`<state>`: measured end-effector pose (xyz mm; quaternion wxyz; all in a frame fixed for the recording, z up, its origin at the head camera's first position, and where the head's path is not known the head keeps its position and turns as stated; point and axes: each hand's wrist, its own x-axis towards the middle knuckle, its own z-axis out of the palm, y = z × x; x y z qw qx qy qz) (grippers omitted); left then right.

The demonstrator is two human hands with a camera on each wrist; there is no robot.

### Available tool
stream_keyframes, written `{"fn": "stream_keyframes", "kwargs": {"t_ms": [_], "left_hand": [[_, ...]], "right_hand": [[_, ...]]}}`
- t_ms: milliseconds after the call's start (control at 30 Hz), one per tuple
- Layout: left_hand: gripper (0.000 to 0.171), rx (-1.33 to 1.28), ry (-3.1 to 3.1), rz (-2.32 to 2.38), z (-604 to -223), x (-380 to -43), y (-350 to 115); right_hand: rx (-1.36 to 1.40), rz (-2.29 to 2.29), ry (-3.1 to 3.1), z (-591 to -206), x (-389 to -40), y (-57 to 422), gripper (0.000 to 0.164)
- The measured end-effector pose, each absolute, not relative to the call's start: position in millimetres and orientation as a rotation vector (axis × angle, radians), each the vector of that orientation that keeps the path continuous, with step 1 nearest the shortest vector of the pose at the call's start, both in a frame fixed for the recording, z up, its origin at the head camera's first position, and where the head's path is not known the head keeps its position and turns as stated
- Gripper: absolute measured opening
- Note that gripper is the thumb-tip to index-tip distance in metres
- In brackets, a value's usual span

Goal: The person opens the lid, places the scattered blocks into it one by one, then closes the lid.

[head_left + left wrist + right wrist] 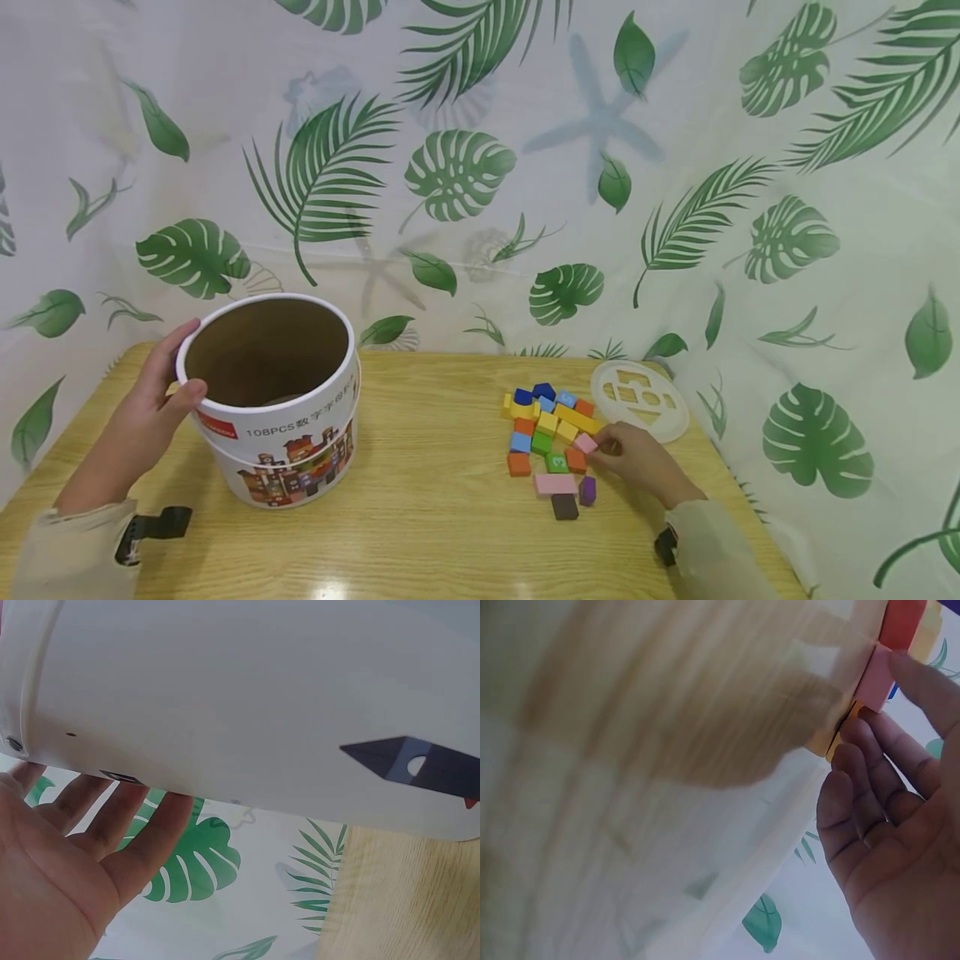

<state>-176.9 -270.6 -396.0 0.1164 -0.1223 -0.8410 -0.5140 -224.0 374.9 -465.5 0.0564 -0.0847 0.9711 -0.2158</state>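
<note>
A white cardboard bucket [288,446] with printed toy pictures stands at the left of the table, its mouth upward. My left hand [153,408] holds its left side, the thumb by the rim and the fingers bent against the outer wall [225,712]. On the right lies a cluster of coloured toy blocks [547,422], several of them touching. My right hand [637,458] is at the cluster's right edge and pinches a small pink block [586,443] between thumb and fingers. The same pink block [874,679] shows in the right wrist view, next to a red block [902,626].
A white round lid [678,408] with cut-out shapes lies behind my right hand. A longer pink block [555,485], a dark block [565,507] and a purple block [587,491] lie at the cluster's near side. Leaf-printed cloth [465,275] hangs behind the wooden table [420,517].
</note>
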Motion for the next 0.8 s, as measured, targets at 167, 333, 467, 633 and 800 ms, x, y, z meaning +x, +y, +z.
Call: {"fn": "stream_keyframes", "kwargs": {"t_ms": [167,333,467,633,800], "left_hand": [[0.072,-0.374,-2.466,-1.505,-394.3,-175.7,-269.5],[0.073,-0.374,-2.465,-1.499,-393.6,-175.9,-269.1],[0.073,-0.373,-2.463,-1.502,-392.3,-175.2,-268.4],[0.073,-0.363,-2.457,-1.512,-391.1,-173.1,-267.9],[0.073,-0.357,-2.465,-1.498,-390.4,-173.5,-267.9]], "right_hand": [[-0.212,-0.644,2.936,-466.3,-223.3,374.7,0.021],[-0.162,-0.692,2.904,-465.8,-222.8,373.1,0.036],[-0.216,-0.71,2.895,-465.1,-223.7,370.9,0.037],[-0.343,-0.719,2.866,-464.8,-225.6,371.0,0.04],[-0.418,-0.673,2.875,-466.2,-229.0,371.8,0.041]]}}
